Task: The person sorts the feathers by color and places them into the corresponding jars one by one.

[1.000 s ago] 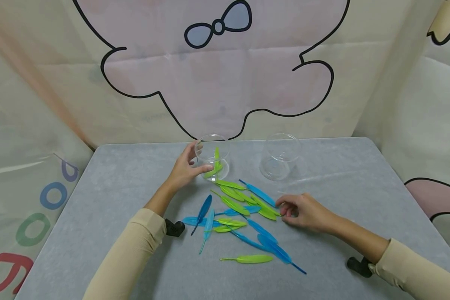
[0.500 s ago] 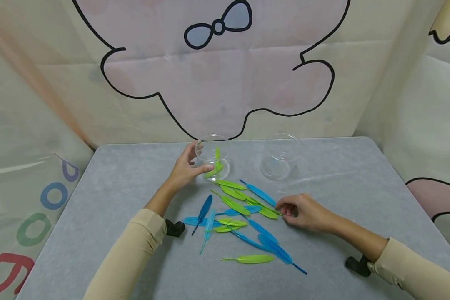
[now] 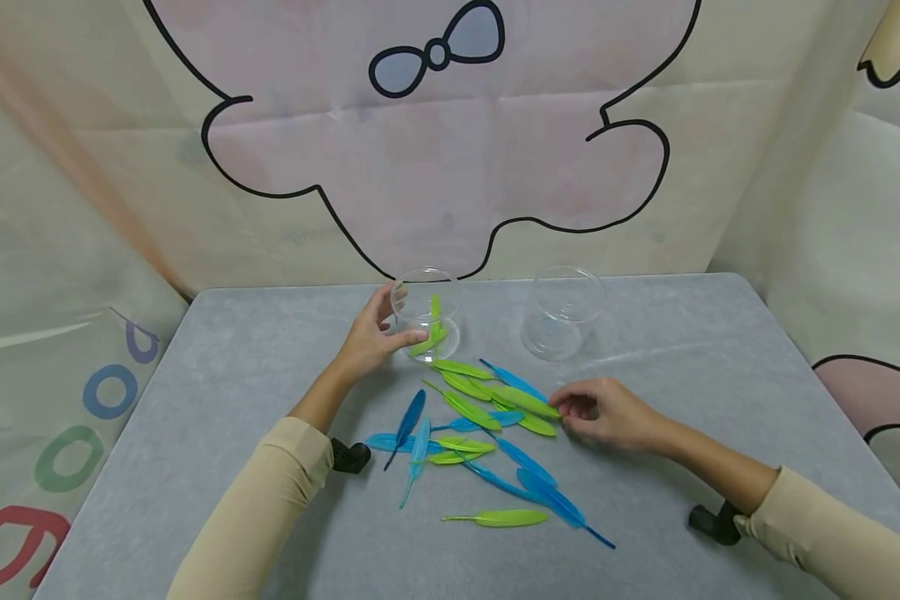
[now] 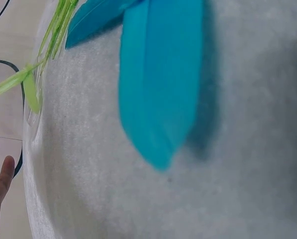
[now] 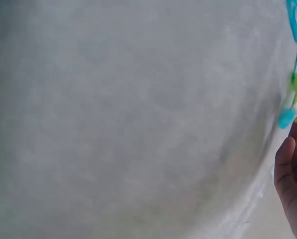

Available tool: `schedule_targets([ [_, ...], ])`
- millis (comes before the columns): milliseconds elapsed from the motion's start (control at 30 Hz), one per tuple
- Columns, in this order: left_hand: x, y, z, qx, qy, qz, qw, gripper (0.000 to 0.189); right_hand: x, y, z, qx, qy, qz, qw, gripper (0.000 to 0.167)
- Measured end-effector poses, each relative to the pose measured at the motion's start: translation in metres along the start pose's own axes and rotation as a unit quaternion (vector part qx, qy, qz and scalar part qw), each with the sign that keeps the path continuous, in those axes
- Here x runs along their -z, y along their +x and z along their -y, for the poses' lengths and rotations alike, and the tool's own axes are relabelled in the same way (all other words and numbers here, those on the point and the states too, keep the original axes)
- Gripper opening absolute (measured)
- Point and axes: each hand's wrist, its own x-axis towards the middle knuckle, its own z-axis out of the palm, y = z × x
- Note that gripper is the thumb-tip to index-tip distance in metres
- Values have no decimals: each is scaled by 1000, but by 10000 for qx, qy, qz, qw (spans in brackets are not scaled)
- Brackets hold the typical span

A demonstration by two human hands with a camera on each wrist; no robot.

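Two clear cups stand upright near the far edge of the grey tabletop (image 3: 682, 333), a gap between them. The left hand (image 3: 367, 340) is curved round the left side of the left cup (image 3: 456, 302), thumb on its near wall; green feathers (image 3: 435, 321) are inside that cup. The right cup (image 3: 562, 333) stands untouched.

Nearer than the cups, blue and green feathers lie in a loose, overlapping scatter. At its right side the right hand (image 3: 607, 414) has thumb and fingertips together, pinching the right end of a long green feather (image 3: 525, 402), which reaches left over the others. A single green feather (image 3: 506, 518) lies apart at the near side, left of a deep blue feather pair (image 3: 551, 497). A printed cloth (image 3: 285, 242) hangs beyond the far edge.
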Motion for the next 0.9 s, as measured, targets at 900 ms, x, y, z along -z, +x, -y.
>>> schedule_targets([
  [900,0,0,3,-112,-55,15,9999,85,50,52,51,891,-700,-824,9901,26],
])
